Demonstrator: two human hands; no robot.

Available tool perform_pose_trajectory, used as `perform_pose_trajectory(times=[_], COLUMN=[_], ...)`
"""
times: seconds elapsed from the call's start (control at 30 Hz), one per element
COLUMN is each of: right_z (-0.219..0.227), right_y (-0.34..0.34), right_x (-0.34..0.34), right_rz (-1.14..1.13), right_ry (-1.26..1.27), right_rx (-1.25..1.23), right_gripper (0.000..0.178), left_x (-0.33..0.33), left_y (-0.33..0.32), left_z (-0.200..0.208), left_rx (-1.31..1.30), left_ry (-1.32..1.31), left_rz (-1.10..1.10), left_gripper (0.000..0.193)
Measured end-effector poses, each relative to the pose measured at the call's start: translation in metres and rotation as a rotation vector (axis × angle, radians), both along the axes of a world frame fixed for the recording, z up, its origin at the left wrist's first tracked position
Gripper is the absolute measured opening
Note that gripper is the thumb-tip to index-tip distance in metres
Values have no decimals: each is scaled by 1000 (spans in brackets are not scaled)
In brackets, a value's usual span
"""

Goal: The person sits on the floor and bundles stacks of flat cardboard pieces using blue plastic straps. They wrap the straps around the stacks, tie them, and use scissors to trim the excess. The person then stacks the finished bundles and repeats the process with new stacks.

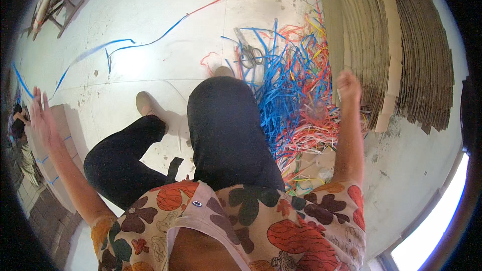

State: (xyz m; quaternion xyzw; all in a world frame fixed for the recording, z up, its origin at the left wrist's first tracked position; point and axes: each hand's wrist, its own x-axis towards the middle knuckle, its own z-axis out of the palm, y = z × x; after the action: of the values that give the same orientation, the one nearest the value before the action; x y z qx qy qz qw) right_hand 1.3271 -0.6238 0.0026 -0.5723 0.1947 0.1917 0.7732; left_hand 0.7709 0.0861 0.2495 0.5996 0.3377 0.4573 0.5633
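Observation:
My left hand (pixel 42 123) is raised at the far left, somewhat blurred, its fingers stretched out and apart. A blue plastic strap (pixel 80 59) runs over the floor close by its fingertips; whether they touch is unclear. On the right, my right hand (pixel 349 88) is closed in a fist, in front of the near side of a stack of flat cardboard (pixel 359 30). Anything inside that fist is hidden. Below and left of it lies a tangled heap of blue, red, white and yellow strapping strips (pixel 286 85). Dark-handled scissors (pixel 249 56) rest at the heap's far left edge.
A thin red strap (pixel 216 1) joins the blue one on the pale floor (pixel 165 15). At far left stand a strapped cardboard bundle (pixel 65 138) and another person (pixel 17 125). A wooden-legged stand (pixel 63 10) is at the upper left. My bent legs (pixel 226 130) occupy the middle.

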Motion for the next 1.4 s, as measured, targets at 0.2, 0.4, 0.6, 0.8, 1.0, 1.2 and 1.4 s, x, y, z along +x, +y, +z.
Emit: perform_pose_trajectory(times=[0.2, 0.4, 0.6, 0.8, 1.0, 1.2, 1.4], right_z=[-51, -113, -155, -172, -206, -124, 48], right_y=[28, 81, 97, 118, 93, 50, 53], right_x=[-113, -96, -82, -63, -61, -49, 12], right_rz=[157, 163, 371, 548, 398, 40, -80], right_ry=[250, -39, -472, -132, 6, -179, -299], right_rx=[-49, -580, -1375, -1523, -1561, -611, -361], right_gripper=[21, 9, 22, 34, 29, 12, 8], left_x=[-52, 10, 24, 15, 15, 20, 25], left_y=[-8, -62, -74, -69, -67, -67, -79], left_z=[-19, -51, -56, -61, -69, -66, -58], left_rx=[-41, -238, -329, -366, -363, -361, -337], left_ry=[292, 271, 286, 365, 334, 279, 241], left_rz=[-163, 12, 9, 52, -7, -69, 36], left_gripper=[23, 14, 12, 10, 11, 11, 12])
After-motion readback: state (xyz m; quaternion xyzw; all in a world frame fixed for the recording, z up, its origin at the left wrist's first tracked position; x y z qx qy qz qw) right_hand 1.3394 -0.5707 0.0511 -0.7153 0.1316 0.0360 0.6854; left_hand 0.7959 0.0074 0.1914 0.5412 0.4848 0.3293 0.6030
